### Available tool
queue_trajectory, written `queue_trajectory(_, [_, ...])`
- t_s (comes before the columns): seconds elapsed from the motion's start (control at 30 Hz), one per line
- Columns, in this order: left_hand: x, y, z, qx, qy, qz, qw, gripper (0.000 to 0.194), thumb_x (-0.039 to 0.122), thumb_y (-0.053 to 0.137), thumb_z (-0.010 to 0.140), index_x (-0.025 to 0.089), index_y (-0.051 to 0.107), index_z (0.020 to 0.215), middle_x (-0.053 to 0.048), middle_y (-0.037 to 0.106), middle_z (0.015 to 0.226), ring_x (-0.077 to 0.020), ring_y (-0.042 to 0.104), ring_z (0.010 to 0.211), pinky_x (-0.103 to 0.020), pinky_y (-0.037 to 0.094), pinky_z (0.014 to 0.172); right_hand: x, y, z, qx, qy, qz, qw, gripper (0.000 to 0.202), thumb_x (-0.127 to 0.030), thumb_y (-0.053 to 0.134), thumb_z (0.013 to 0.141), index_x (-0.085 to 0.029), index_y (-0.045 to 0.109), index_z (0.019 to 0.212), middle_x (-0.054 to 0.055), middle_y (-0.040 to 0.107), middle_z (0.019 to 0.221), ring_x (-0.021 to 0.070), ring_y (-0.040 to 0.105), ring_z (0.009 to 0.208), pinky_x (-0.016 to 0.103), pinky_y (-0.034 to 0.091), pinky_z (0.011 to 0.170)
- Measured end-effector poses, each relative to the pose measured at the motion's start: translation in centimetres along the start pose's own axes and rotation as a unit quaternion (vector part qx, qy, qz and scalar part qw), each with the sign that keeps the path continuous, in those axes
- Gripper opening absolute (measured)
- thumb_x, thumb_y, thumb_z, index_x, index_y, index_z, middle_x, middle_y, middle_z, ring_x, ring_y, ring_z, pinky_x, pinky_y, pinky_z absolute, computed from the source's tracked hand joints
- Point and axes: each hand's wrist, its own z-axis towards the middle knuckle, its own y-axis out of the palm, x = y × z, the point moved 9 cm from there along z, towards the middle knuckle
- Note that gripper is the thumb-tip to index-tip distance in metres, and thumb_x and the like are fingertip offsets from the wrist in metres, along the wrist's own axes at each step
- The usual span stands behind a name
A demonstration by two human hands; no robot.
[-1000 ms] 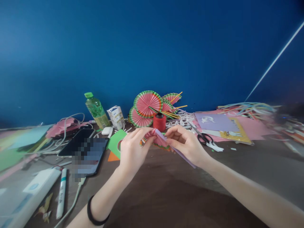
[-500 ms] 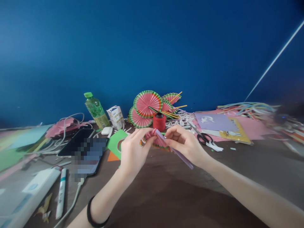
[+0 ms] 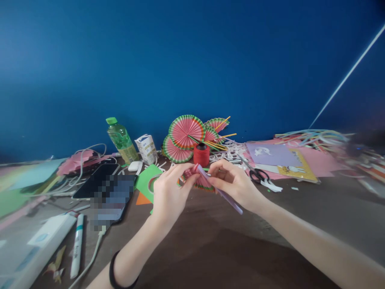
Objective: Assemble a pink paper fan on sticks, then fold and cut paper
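My left hand [image 3: 170, 188] pinches a small pleated paper fan [image 3: 202, 184], pink with an orange and green edge, between thumb and fingers. A purple strip [image 3: 231, 200], flat and narrow like a stick, lies against the fan and slants down to the right. My right hand [image 3: 236, 182] is closed on this strip, thumb and forefinger near its middle. Part of the fan is hidden behind my fingers. Just beyond my hands stands a spool of red thread [image 3: 201, 155]. Finished-looking round paper fans [image 3: 187, 131] with sticks lean behind it.
Scissors [image 3: 259, 175] and a yellow packet [image 3: 300, 164] lie on the right. To the left are green paper [image 3: 146, 176] with a tape roll, a phone [image 3: 116, 200], a marker [image 3: 77, 247], a green-capped bottle [image 3: 122, 140] and a small carton [image 3: 146, 148]. A blue wall [image 3: 192, 60] rises behind.
Both hands keep their hold, with only slight movement. The lower end of the purple strip has shifted a little to the left, and the fan's pleats show slightly more spread below.
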Motion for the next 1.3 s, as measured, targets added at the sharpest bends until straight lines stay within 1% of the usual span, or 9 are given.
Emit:
queue_trajectory(0.23, [-0.1,0.2,-0.1,-0.003,-0.024,-0.013,1.0,0.012,0.024,0.062,0.077,0.021,0.065,0.089,0.0,0.069,0.084,-0.0133,0.062,0.075,-0.024,0.045,0.07,0.1,0.1,0.1,0.001,-0.009,-0.003,1.0,0.009,-0.024,0.06,0.08,-0.02,0.053,0.085,-0.003,0.051,0.07,0.0076,0.052,0.057,0.02,0.044,0.05])
queue_trajectory(0.43, [-0.9,0.4,-0.2,-0.017,-0.087,-0.059,0.994,0.013,0.025,0.064,0.075,0.021,0.066,0.088,0.001,0.069,0.081,-0.0141,0.063,0.072,-0.025,0.047,0.069,-0.1,0.0,0.1,0.006,-0.02,-0.005,1.0,0.009,-0.025,0.06,0.08,-0.02,0.053,0.084,-0.003,0.051,0.07,0.0079,0.052,0.059,0.02,0.044,0.053])
queue_trajectory(0.5, [-1.2,0.5,-0.2,-0.023,-0.114,-0.096,0.989,0.012,0.024,0.064,0.075,0.021,0.066,0.087,0.001,0.069,0.079,-0.0138,0.064,0.071,-0.024,0.048,0.067,-0.2,0.0,0.0,0.011,-0.022,-0.002,1.0,0.01,-0.027,0.06,0.08,-0.021,0.053,0.084,-0.003,0.051,0.071,0.0074,0.052,0.058,0.019,0.044,0.051])
queue_trajectory(0.63, [-1.8,1.0,-0.3,-0.028,-0.168,-0.182,0.968,0.011,0.026,0.064,0.074,0.02,0.066,0.083,0.002,0.069,0.077,-0.0126,0.064,0.069,-0.02,0.05,0.063,-0.2,0.1,-0.1,0.018,-0.018,-0.001,1.0,0.012,-0.029,0.06,0.081,-0.022,0.051,0.086,-0.005,0.048,0.069,0.0049,0.048,0.049,0.017,0.039,0.042])
queue_trajectory(0.77, [-2.4,1.4,-0.6,-0.025,-0.196,-0.2,0.96,0.014,0.03,0.066,0.072,0.02,0.066,0.082,0.001,0.069,0.078,-0.0122,0.063,0.067,-0.019,0.05,0.06,0.0,0.2,-0.1,0.018,-0.017,-0.001,1.0,0.013,-0.031,0.059,0.081,-0.023,0.051,0.088,-0.005,0.046,0.068,0.0044,0.047,0.046,0.017,0.037,0.04])
queue_trajectory(0.97, [-3.1,1.1,-0.6,-0.011,-0.203,-0.186,0.961,0.018,0.034,0.065,0.073,0.019,0.066,0.082,0.0,0.068,0.078,-0.0122,0.062,0.064,-0.021,0.049,0.059,0.1,0.0,-0.3,0.016,-0.019,-0.032,0.999,0.013,-0.032,0.054,0.085,-0.025,0.056,0.095,-0.003,0.047,0.076,0.0056,0.049,0.052,0.019,0.04,0.044])
queue_trajectory(1.07, [-3.3,0.9,-0.4,0.0,-0.203,-0.176,0.963,0.02,0.035,0.065,0.072,0.018,0.067,0.082,-0.001,0.068,0.078,-0.0125,0.061,0.063,-0.021,0.049,0.059,0.0,0.1,-0.3,0.006,-0.027,-0.047,0.999,0.015,-0.03,0.051,0.087,-0.026,0.057,0.1,-0.002,0.047,0.078,0.0069,0.051,0.058,0.02,0.041,0.05])
queue_trajectory(1.2, [-3.6,1.2,-0.5,0.0,-0.217,-0.192,0.957,0.019,0.034,0.065,0.072,0.018,0.067,0.082,-0.002,0.069,0.078,-0.0137,0.062,0.065,-0.022,0.049,0.06,0.3,0.4,-0.3,0.007,-0.031,-0.053,0.998,0.016,-0.029,0.053,0.086,-0.027,0.056,0.101,-0.002,0.047,0.076,0.0096,0.052,0.065,0.022,0.043,0.058])
queue_trajectory(1.3, [-3.7,1.6,-0.8,-0.004,-0.229,-0.216,0.949,0.018,0.032,0.064,0.073,0.017,0.066,0.082,-0.003,0.069,0.078,-0.0154,0.063,0.068,-0.024,0.05,0.062,0.7,0.8,-0.5,0.006,-0.031,-0.063,0.998,0.017,-0.029,0.05,0.086,-0.026,0.052,0.103,-0.002,0.047,0.074,0.0118,0.052,0.067,0.025,0.043,0.06])
